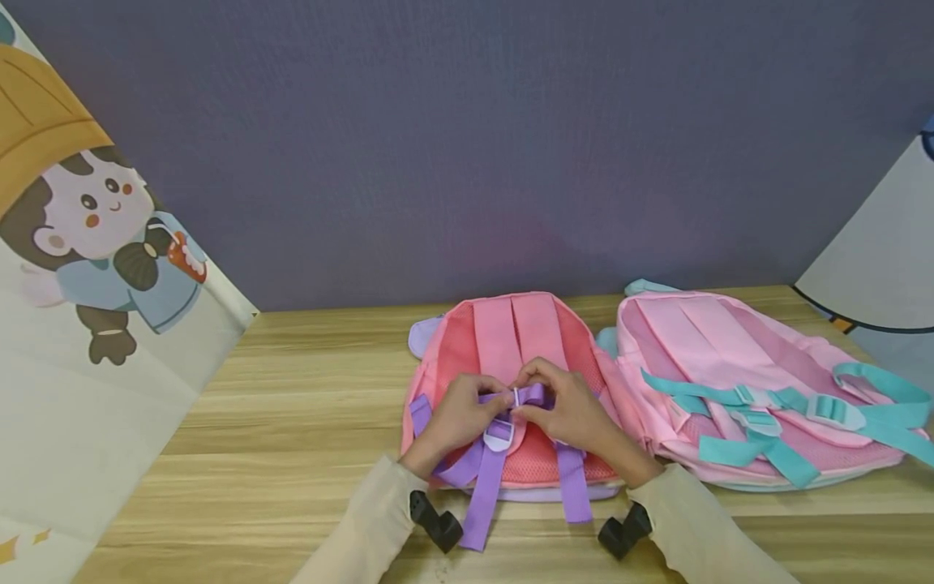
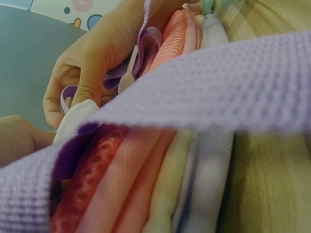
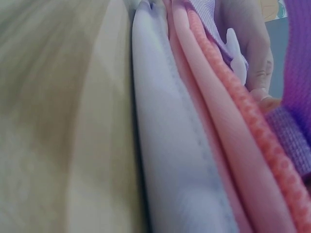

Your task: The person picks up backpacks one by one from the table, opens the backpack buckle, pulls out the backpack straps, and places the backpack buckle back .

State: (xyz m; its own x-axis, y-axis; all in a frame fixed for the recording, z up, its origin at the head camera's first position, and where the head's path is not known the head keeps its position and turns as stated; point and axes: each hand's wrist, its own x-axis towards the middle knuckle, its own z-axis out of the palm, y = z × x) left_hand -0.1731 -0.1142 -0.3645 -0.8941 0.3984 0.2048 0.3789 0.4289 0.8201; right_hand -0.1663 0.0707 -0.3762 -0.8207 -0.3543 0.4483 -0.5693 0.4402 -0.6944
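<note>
In the head view a coral-pink backpack [image 1: 536, 324] lies with its shoulder straps facing up. Over its middle, my left hand [image 1: 463, 414] pinches a purple webbing strap [image 1: 487, 397] between thumb and fingers. Opposite it, my right hand [image 1: 572, 410] pinches the looped part of the strap, close to a small white buckle [image 1: 516, 397] between the fingertips of both hands. Below them sits a white strap adjuster [image 1: 499, 435] with a purple tail [image 1: 481, 503] hanging toward me. Purple webbing [image 2: 218, 87] crosses the left wrist view and partly hides the left hand.
A light-pink backpack [image 1: 700, 324] with teal straps [image 1: 795, 462] lies against the coral one on the right. Both rest on a wood-grain table [image 1: 314, 405] before a dark grey-blue panel [image 1: 467, 146]. A cartoon-printed sheet [image 1: 44, 405] stands at the left.
</note>
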